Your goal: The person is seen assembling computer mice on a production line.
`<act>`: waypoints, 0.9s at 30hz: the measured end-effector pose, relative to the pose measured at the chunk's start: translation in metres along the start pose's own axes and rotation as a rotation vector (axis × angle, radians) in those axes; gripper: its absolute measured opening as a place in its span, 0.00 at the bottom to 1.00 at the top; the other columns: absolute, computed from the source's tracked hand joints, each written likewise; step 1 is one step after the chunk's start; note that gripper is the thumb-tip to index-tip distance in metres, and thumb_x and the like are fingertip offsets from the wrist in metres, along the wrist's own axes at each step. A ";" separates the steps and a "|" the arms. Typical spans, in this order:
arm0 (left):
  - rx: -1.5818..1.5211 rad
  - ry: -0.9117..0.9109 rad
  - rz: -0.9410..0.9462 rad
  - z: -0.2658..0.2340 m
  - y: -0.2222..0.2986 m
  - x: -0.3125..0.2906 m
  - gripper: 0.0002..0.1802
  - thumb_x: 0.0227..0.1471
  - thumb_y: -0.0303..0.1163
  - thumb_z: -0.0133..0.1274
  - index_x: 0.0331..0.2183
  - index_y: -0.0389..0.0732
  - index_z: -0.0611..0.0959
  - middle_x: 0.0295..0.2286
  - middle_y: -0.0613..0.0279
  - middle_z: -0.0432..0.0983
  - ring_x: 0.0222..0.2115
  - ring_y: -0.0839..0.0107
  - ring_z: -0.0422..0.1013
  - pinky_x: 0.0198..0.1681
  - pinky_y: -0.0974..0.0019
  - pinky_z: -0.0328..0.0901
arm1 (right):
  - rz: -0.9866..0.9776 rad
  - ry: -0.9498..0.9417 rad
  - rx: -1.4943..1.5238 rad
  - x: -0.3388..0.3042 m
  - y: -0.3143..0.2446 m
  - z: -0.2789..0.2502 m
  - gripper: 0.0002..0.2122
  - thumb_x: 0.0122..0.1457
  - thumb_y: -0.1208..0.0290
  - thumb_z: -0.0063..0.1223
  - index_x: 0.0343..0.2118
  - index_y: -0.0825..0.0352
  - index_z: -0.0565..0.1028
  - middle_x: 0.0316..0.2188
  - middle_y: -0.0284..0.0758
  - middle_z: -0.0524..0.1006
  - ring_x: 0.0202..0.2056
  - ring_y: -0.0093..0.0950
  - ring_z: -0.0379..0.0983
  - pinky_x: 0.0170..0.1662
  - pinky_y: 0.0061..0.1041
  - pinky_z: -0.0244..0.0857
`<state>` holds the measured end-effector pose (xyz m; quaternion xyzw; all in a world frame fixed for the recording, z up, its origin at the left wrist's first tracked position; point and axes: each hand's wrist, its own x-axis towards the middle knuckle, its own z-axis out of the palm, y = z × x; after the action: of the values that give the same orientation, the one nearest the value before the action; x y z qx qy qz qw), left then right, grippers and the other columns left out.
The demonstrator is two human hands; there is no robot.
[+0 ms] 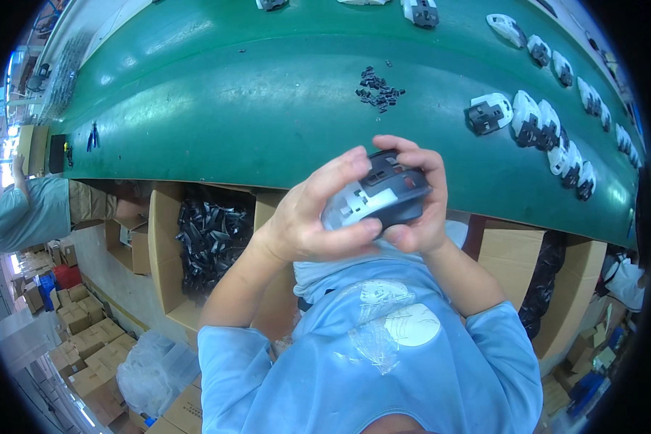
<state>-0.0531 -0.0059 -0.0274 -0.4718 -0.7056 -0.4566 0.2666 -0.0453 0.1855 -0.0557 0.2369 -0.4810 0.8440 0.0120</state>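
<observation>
Head view: left hand (pixel 305 219), right hand (pixel 430 223) gripping black-white casing (pixel 392 197) near green table (pixel 217 123).

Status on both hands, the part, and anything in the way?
Left hand and right hand gripping one black-and-white plastic shell. Fingers cover parts of it. Small black pieces on green table, apart from hands.

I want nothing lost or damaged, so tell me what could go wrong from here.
The black-and-white part is held up between the left grip and right grip; a slip could drop it. The small black pieces lie loose on the green table, so a brush might scatter them. The white-and-black assemblies at right sit close together and might scuff if bumped.
</observation>
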 end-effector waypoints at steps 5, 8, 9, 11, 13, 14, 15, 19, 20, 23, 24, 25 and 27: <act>-0.152 -0.070 -0.339 -0.004 0.015 0.005 0.59 0.40 0.55 0.72 0.61 0.29 0.63 0.57 0.34 0.66 0.53 0.39 0.70 0.57 0.46 0.65 | -0.192 -0.035 -0.140 -0.001 0.005 -0.006 0.45 0.38 0.66 0.80 0.59 0.60 0.60 0.62 0.60 0.61 0.57 0.38 0.69 0.57 0.35 0.68; -0.127 -0.033 -0.431 -0.001 0.017 0.001 0.57 0.39 0.54 0.73 0.59 0.28 0.66 0.53 0.35 0.70 0.53 0.42 0.71 0.55 0.49 0.67 | -0.169 -0.043 -0.077 0.000 0.006 -0.005 0.48 0.37 0.67 0.80 0.61 0.59 0.58 0.61 0.60 0.63 0.58 0.40 0.69 0.57 0.36 0.69; -0.098 -0.049 -0.417 -0.003 0.016 0.002 0.55 0.39 0.54 0.73 0.58 0.28 0.67 0.53 0.36 0.71 0.52 0.43 0.71 0.55 0.50 0.67 | -0.167 -0.041 -0.080 0.000 0.005 -0.006 0.48 0.37 0.67 0.80 0.61 0.59 0.58 0.61 0.60 0.63 0.58 0.40 0.69 0.57 0.36 0.69; -0.072 -0.067 -0.403 -0.006 0.016 0.003 0.54 0.40 0.54 0.73 0.57 0.27 0.69 0.52 0.37 0.71 0.52 0.44 0.72 0.55 0.50 0.68 | -0.151 -0.081 -0.069 -0.001 0.004 -0.008 0.49 0.38 0.68 0.79 0.63 0.59 0.56 0.60 0.57 0.65 0.58 0.40 0.69 0.57 0.37 0.69; -0.101 -0.079 -0.476 -0.008 0.016 0.003 0.49 0.41 0.50 0.72 0.55 0.27 0.71 0.51 0.39 0.72 0.51 0.49 0.73 0.54 0.55 0.68 | -0.100 -0.063 -0.004 -0.002 0.005 -0.006 0.50 0.39 0.68 0.79 0.63 0.59 0.54 0.60 0.55 0.66 0.58 0.39 0.70 0.57 0.37 0.69; -0.104 -0.082 -0.477 -0.006 0.017 -0.001 0.49 0.41 0.50 0.72 0.55 0.27 0.71 0.51 0.39 0.72 0.51 0.49 0.73 0.54 0.55 0.68 | -0.050 -0.047 0.061 -0.003 0.005 -0.004 0.50 0.40 0.69 0.78 0.64 0.59 0.53 0.60 0.53 0.66 0.57 0.37 0.70 0.57 0.36 0.70; -0.223 -0.045 -0.608 -0.004 0.019 -0.007 0.48 0.43 0.47 0.72 0.56 0.27 0.70 0.51 0.41 0.72 0.51 0.53 0.72 0.54 0.57 0.68 | -0.051 -0.045 0.064 -0.003 0.005 -0.003 0.50 0.40 0.69 0.78 0.64 0.59 0.53 0.60 0.53 0.66 0.57 0.37 0.70 0.57 0.36 0.70; -0.703 0.244 -0.986 0.013 0.034 -0.013 0.46 0.47 0.40 0.70 0.60 0.28 0.66 0.51 0.49 0.72 0.52 0.64 0.71 0.56 0.63 0.65 | 0.144 0.077 0.071 -0.001 -0.002 0.008 0.50 0.42 0.66 0.77 0.66 0.61 0.52 0.59 0.48 0.68 0.55 0.34 0.72 0.56 0.35 0.70; -0.722 0.202 -0.962 0.012 0.030 -0.018 0.47 0.49 0.40 0.69 0.61 0.29 0.63 0.53 0.51 0.70 0.53 0.65 0.70 0.58 0.62 0.63 | 0.153 0.066 -0.045 -0.001 -0.003 0.006 0.50 0.42 0.65 0.77 0.66 0.62 0.53 0.57 0.46 0.70 0.53 0.34 0.73 0.55 0.34 0.70; -0.917 0.282 -1.016 0.016 0.028 -0.024 0.49 0.49 0.40 0.69 0.63 0.29 0.62 0.55 0.51 0.68 0.55 0.64 0.69 0.59 0.59 0.64 | 0.140 0.049 -0.284 0.004 -0.011 0.008 0.49 0.42 0.61 0.77 0.65 0.64 0.57 0.54 0.43 0.73 0.51 0.33 0.74 0.54 0.33 0.70; -1.024 0.318 -1.016 0.018 0.027 -0.028 0.50 0.49 0.41 0.69 0.64 0.30 0.60 0.57 0.49 0.66 0.57 0.62 0.68 0.61 0.57 0.64 | 0.126 0.041 -0.418 0.007 -0.014 0.011 0.49 0.41 0.60 0.77 0.65 0.65 0.58 0.53 0.42 0.75 0.49 0.32 0.74 0.53 0.32 0.70; -1.013 0.310 -1.020 0.020 0.027 -0.031 0.50 0.49 0.41 0.69 0.64 0.30 0.60 0.57 0.49 0.66 0.57 0.62 0.68 0.61 0.57 0.64 | 0.121 0.045 -0.407 0.009 -0.018 0.016 0.49 0.41 0.60 0.77 0.65 0.65 0.58 0.53 0.42 0.75 0.49 0.32 0.74 0.53 0.32 0.70; -1.178 0.358 -0.991 0.025 0.026 -0.033 0.51 0.49 0.41 0.69 0.65 0.31 0.59 0.59 0.48 0.65 0.57 0.60 0.68 0.60 0.56 0.65 | 0.212 0.045 -0.478 0.010 -0.026 0.023 0.50 0.40 0.60 0.77 0.66 0.66 0.58 0.52 0.41 0.76 0.47 0.32 0.75 0.53 0.32 0.70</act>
<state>-0.0144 0.0062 -0.0546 -0.0855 -0.4219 -0.8897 -0.1523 -0.0384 0.1781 -0.0211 0.1566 -0.6885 0.7081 -0.0104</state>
